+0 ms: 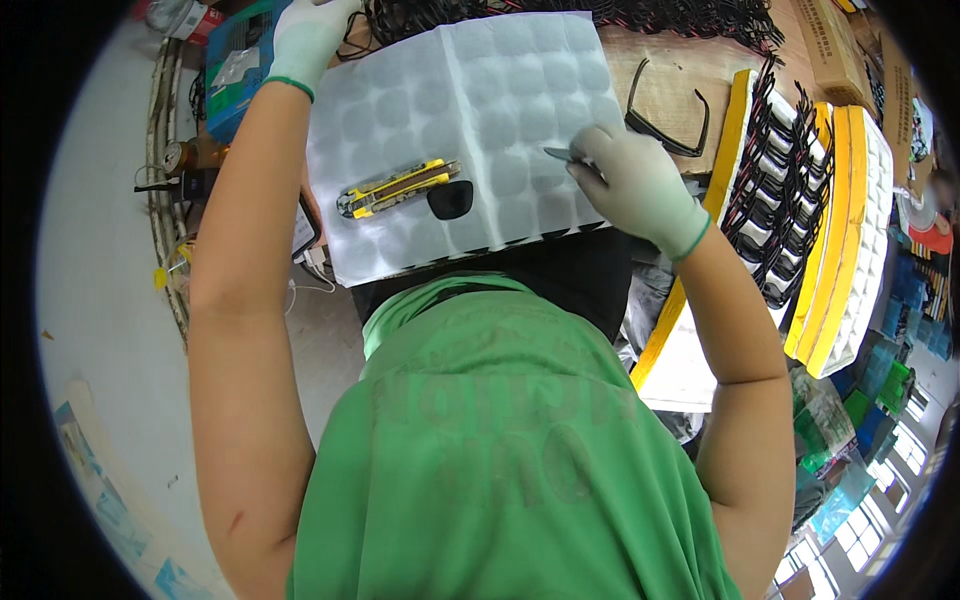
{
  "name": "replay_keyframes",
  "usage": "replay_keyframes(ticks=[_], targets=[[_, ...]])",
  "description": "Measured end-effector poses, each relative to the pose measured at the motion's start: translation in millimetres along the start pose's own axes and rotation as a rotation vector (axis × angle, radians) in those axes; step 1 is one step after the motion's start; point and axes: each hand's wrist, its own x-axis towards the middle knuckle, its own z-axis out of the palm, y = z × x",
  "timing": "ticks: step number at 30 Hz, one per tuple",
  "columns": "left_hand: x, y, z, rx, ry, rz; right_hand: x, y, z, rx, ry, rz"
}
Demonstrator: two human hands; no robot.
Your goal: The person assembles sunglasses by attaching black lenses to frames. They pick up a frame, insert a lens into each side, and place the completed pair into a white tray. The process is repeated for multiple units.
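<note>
My right hand (640, 180), in a white glove with a green cuff, pinches a small thin dark-grey piece (558, 154) above a white sheet (480, 90) marked with rounded dimples. What kind of piece it is, I cannot make out. A dark lens (451, 201) lies on the sheet beside a yellow utility knife (395, 190). Black-framed glasses (668, 138) rest just beyond my right hand with their arms raised. My left hand (308, 42), gloved alike, reaches to the far left next to a heap of thin black frames (430, 18). The upper picture edge cuts off its fingers.
At the right, white trays with yellow edges (850, 230) stand by rows of black frames (780, 190). A blue bin (240, 65) is beside my left wrist. Cardboard boxes (835, 50) are at the far right. A phone (305, 228) and white cable lie left of the sheet.
</note>
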Motion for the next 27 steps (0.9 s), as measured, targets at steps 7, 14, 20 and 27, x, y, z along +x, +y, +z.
replay_keyframes(ticks=[7, 14, 20, 27], targets=[[-180.0, 118.7, -58.9, -0.376, -0.137, 0.122, -79.9, -59.8, 3.8, 0.488, 0.22, 0.126], [-315.5, 132.9, -46.1, -0.533, -0.543, 0.268, -82.9, -98.5, 28.2, 1.021, 0.412, 0.135], [-317.8, 139.3, -59.9, -0.492, -0.483, 0.196, -57.4, -112.5, 23.4, 0.892, 0.426, 0.023], [-315.3, 142.4, -73.5, -0.488, -0.578, 0.264, -62.5, -110.7, 23.9, 1.173, 0.292, 0.157]])
